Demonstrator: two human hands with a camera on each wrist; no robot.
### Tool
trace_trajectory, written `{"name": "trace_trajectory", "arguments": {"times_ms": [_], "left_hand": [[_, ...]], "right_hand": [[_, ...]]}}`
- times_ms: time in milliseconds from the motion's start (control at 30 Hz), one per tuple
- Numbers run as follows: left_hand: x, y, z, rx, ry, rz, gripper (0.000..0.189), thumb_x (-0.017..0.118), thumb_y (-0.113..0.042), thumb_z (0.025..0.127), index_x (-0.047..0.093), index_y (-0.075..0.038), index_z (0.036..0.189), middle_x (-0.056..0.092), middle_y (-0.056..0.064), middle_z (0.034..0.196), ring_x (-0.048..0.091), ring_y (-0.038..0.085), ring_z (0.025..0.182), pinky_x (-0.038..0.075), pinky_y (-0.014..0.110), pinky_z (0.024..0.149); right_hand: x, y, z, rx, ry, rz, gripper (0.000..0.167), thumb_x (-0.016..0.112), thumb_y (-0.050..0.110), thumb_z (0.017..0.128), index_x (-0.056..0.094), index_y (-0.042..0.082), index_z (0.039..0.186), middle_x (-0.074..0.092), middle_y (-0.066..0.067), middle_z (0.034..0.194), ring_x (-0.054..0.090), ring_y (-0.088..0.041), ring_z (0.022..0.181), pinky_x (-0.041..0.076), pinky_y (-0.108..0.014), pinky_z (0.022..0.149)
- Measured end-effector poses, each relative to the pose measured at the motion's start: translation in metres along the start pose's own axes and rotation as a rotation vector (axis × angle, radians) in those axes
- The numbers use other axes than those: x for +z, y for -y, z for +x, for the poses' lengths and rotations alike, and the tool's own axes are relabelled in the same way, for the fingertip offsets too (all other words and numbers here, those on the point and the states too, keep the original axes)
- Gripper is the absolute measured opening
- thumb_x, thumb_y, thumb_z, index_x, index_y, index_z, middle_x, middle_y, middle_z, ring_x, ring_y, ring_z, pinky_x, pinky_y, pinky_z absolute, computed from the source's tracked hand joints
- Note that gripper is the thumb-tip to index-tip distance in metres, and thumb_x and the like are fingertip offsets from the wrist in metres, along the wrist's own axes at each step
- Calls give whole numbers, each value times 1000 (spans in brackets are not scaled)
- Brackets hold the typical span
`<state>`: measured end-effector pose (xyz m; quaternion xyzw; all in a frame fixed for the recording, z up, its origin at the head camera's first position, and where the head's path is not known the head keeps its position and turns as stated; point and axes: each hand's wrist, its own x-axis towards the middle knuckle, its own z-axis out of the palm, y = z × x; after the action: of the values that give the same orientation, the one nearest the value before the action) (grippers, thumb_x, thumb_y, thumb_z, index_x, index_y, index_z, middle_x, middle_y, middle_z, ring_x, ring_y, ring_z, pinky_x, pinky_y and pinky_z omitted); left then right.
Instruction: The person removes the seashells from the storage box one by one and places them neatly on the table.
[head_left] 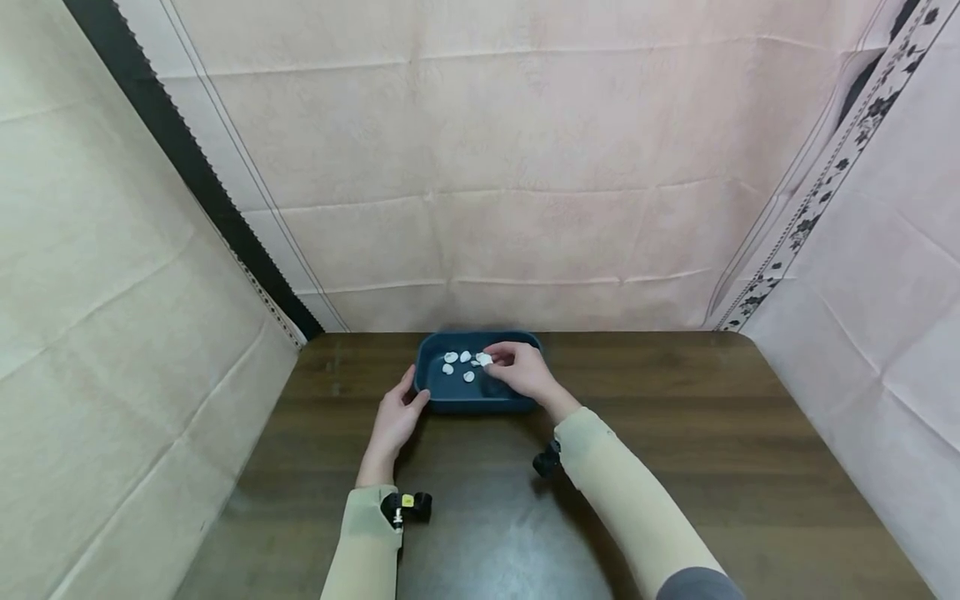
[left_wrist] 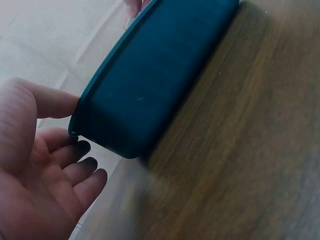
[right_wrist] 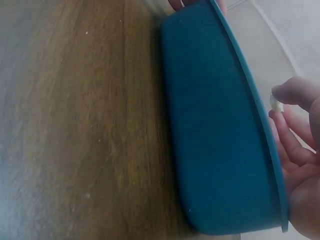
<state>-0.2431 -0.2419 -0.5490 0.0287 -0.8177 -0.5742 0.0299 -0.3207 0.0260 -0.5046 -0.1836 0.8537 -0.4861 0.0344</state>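
A dark blue rectangular tray (head_left: 480, 406) with raised walls lies at the far edge of the table. Inside it, several small white shell-like pieces (head_left: 465, 357) are scattered over the left half. My left hand (head_left: 396, 417) grips the tray's near left corner, thumb at the rim and fingers round the side. Over the right half of the tray, my right hand (head_left: 523, 372) pinches a small whitish piece (right_wrist: 276, 102) between thumb and fingertips. In the head view, the pinched piece overlaps the others near the middle.
The brown wooden table (head_left: 480, 517) runs toward me from the tray. Pale cloth (head_left: 525, 183) hangs right behind it and along both sides. A small black device is strapped at each wrist.
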Motion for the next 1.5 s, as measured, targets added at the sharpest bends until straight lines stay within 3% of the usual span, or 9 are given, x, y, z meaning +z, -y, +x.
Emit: {"name": "trace_trajectory", "arguments": {"times_ms": [700, 900, 1067, 1200, 1333, 1500], "left_hand": [[1, -5, 1, -18, -1, -19, 66, 61, -21, 110, 32, -12, 169, 30, 7, 174, 28, 31, 160, 25, 52, 128], [0, -5, 2, -9, -1, -3, 66, 60, -22, 111, 31, -12, 169, 29, 7, 174, 27, 31, 160, 24, 53, 128], [-2, -3, 1, -19, -2, 4, 66, 59, -22, 111, 31, -13, 170, 29, 6, 174, 27, 30, 160, 24, 51, 128], [-3, -1, 1, -17, -4, 13, 67, 59, -22, 111, 30, -13, 170, 29, 8, 175, 28, 32, 160, 25, 53, 128], [-2, 0, 1, -5, -11, 16, 66, 60, -22, 110, 31, -13, 170, 32, 12, 173, 33, 34, 158, 29, 53, 126], [0, 0, 2, -5, -25, 16, 66, 63, -23, 109, 36, -12, 168, 37, 13, 171, 40, 35, 154, 33, 53, 124]], "right_hand": [[-30, -20, -34, -63, -81, 171, 31, 77, 18, 101, 75, 12, 132, 74, -4, 120, 69, -25, 106, 59, -39, 97], [-38, -23, -41, -45, -102, 204, 36, 77, 16, 101, 71, 7, 135, 73, -7, 121, 69, -26, 108, 58, -34, 94], [-45, -28, -49, -18, -100, 220, 34, 78, 21, 101, 73, 11, 133, 72, -9, 121, 68, -28, 109, 58, -35, 94], [-52, -35, -56, -12, -126, 259, 33, 79, 20, 100, 74, 12, 132, 73, -10, 121, 67, -27, 108, 59, -27, 89], [-60, -42, -65, 3, -166, 294, 34, 79, 19, 100, 74, 9, 132, 73, -12, 122, 67, -27, 109, 58, -25, 89], [-69, -51, -80, 62, -160, 250, 36, 79, 24, 100, 73, 10, 133, 72, -12, 124, 66, -27, 111, 56, -24, 91]]}}
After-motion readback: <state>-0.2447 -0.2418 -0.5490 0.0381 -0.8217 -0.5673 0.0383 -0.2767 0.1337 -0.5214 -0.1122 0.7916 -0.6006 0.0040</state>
